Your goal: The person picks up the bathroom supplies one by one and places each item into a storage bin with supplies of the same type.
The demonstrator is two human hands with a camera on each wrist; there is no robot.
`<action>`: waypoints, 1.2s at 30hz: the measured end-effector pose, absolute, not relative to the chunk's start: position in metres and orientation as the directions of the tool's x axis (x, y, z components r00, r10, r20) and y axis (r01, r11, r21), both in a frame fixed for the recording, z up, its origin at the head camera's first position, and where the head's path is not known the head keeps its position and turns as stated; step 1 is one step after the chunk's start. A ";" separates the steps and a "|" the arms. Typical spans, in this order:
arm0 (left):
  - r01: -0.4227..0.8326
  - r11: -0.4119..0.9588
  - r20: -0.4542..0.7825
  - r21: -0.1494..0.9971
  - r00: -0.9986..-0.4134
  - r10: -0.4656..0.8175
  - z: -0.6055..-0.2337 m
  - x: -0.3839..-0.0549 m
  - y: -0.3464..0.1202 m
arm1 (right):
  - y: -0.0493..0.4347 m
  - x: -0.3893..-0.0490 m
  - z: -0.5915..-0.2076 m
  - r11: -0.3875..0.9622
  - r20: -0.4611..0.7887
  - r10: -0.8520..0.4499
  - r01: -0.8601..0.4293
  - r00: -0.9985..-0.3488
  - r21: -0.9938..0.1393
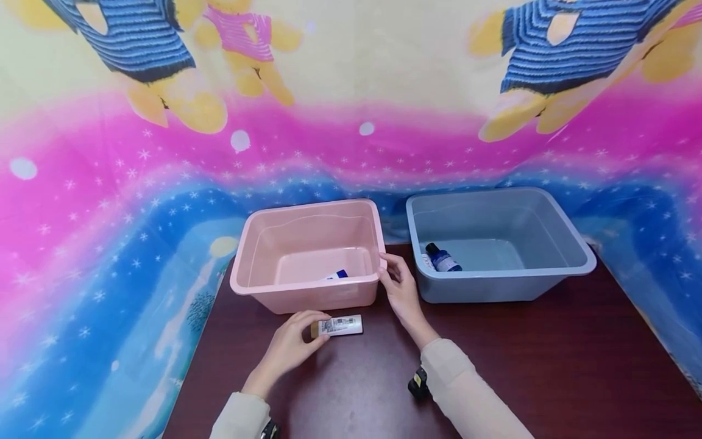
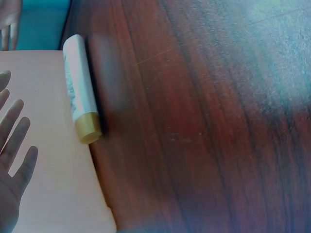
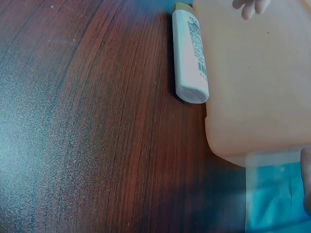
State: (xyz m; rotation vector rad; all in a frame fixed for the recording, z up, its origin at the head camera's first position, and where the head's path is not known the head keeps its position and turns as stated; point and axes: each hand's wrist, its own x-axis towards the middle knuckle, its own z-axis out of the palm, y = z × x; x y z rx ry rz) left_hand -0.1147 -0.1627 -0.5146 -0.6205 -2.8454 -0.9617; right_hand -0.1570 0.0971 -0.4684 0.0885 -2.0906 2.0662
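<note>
A white bottle with a gold cap point(image 1: 342, 325) lies on its side on the table in front of the pink basin point(image 1: 307, 285). My left hand point(image 1: 290, 344) is over its cap end, thumb and fingers spread apart. In the left wrist view those fingers point(image 2: 14, 131) look loose, with a gap between them and the bottle point(image 2: 80, 82). My right hand point(image 1: 403, 296) is at the pink basin's right front corner, fingertips overlapping the rim. Whether they touch it is unclear. Inside the pink basin a blue-capped item point(image 1: 339, 274) shows partly above the front rim.
To the right stands a grey-blue basin point(image 1: 482, 286) with a dark blue bottle point(image 1: 443, 258) in its left front corner, beside a whitish item point(image 1: 428, 262). Both basins stand on a dark wood table point(image 1: 548, 353). A printed cloth point(image 1: 351, 140) hangs behind.
</note>
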 end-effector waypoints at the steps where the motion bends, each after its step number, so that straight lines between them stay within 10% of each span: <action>1: 0.397 0.722 0.192 0.566 -0.916 0.353 -0.516 -0.116 -0.162 | 0.097 -0.157 -0.468 0.020 0.184 0.097 -0.183 -0.978 -0.983; 36: 0.377 0.737 0.145 0.561 -0.921 0.361 -0.557 -0.141 -0.142 | 0.098 -0.157 -0.467 0.000 0.145 0.091 -0.146 -0.985 -0.989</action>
